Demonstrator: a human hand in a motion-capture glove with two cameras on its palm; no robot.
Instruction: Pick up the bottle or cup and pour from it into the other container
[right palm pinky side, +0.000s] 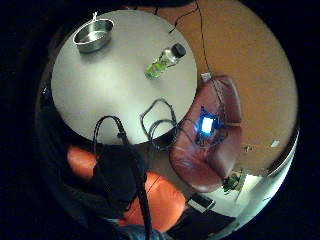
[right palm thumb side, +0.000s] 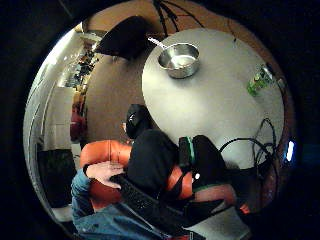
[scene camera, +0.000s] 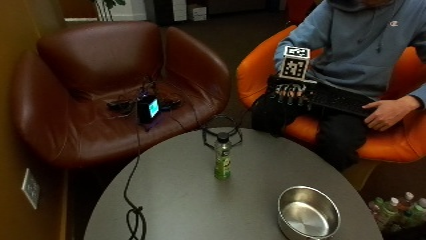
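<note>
Standing upright near the middle of the round grey table (scene camera: 180, 200) is the bottle (scene camera: 222, 156), clear with a dark cap and a green label, nothing touching it. Same bottle shows in the little-finger palm view (right palm pinky side: 165, 61) and, small at the table's edge, in the thumb-side view (right palm thumb side: 259, 81). The steel bowl (scene camera: 309, 212) sits on the table well apart from the bottle, toward the rim nearest the person's side; it has a shiny inside and appears empty, though the view is too dim to be sure. Bowl also seen at (right palm pinky side: 93, 35) and (right palm thumb side: 179, 59).

The gloved right hand (scene camera: 291, 91) is raised off the table, above the person's lap and near the orange chair (scene camera: 373, 142), well apart from both bottle and bowl. Fingers point downward, side by side and roughly straight, holding nothing.

The bare left hand (scene camera: 389, 112) rests on the person's thigh beside a dark keyboard-like slab (scene camera: 339, 100) across the lap.

A loop of black cable (scene camera: 216, 131) lies at the table's far rim, just behind the bottle. Another cable (scene camera: 133, 200) runs across the table up to a small lit device (scene camera: 148, 108) on the brown leather armchair (scene camera: 100, 70).
</note>
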